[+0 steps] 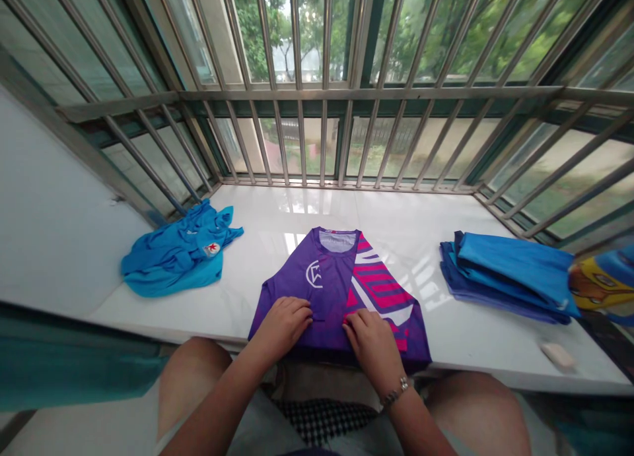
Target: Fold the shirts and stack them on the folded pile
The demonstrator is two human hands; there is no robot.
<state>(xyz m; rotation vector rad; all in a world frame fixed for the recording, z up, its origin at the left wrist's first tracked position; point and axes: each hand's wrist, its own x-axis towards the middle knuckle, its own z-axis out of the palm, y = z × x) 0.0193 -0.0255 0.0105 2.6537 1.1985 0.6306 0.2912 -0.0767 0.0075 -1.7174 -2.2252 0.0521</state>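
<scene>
A purple sleeveless sports jersey (pixel 331 274) with pink and white stripes and a white logo lies spread out, its neckline toward the window. Its lower edge hangs over the front of the white ledge (pixel 238 330). My left hand (pixel 284 321) rests on the lower left of the jersey, fingers bent together and closed on the cloth. On the lower right, my right hand (pixel 374 340), with a bracelet at the wrist, pinches the fabric between thumb and fingers. A small crease runs between the hands. The fabric under my fingertips is hidden.
A crumpled blue shirt (pixel 173 261) lies on the left of the ledge. To the right are a stack of folded blue garments (pixel 510 271), a colourful yellow and blue item (pixel 604 284) and a small pale block (pixel 559 355). Metal window bars (pixel 324 139) stand behind.
</scene>
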